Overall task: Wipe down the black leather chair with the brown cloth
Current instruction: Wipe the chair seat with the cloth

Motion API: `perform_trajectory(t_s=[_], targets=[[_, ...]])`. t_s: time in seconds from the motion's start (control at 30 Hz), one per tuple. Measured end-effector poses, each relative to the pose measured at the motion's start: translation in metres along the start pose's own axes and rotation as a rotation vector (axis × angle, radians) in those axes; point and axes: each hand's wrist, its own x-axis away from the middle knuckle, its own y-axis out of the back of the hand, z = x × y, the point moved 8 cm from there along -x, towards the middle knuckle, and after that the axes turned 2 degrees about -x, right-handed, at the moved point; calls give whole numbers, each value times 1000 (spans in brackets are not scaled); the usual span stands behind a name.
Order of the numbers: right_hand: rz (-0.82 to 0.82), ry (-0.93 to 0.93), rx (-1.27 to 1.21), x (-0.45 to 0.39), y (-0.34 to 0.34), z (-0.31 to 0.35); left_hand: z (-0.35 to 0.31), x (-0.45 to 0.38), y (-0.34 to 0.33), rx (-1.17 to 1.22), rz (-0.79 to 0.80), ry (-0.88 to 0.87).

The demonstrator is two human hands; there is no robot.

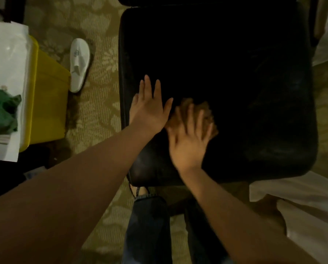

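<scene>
Pressing the cloth (203,113) flat on the chair (235,73) seat's front-left with my right hand (188,141), fingers spread; left hand (149,111) rests flat, released. I risk the cloth bunching and slipping out.

Chair (235,82): we see black leather, smooth, faintly glossy.
Cloth (207,111): brown, soft, matt fabric.
Carpet (94,20): woven, patterned, matt.
Bin (48,96): smooth yellow plastic.
</scene>
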Motion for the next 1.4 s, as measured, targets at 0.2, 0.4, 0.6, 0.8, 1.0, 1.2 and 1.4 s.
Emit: perform_trajectory(t_s=[0.2, 0.4, 0.6, 0.8, 1.0, 1.2, 1.4], targets=[[118, 521, 41, 26, 1, 16, -54, -4, -12, 80, 80, -66], [66, 179, 46, 19, 31, -166, -60, -8, -27, -12, 136, -7], [-37, -473, -151, 19, 37, -182, -76, -8, -31, -67, 99, 91], [3, 4, -34, 24, 15, -63, -129, -15, -32, -67, 83, -21], [39, 277, 34, 35, 22, -143, -152, -22, -48, 11, 136, 94], [-178, -823, -312, 55, 44, -280, -150, -24, -54, 3, 115, 170], [-85, -282, -137, 38, 24, -138, -155, -26, -55, -21, 79, 221]])
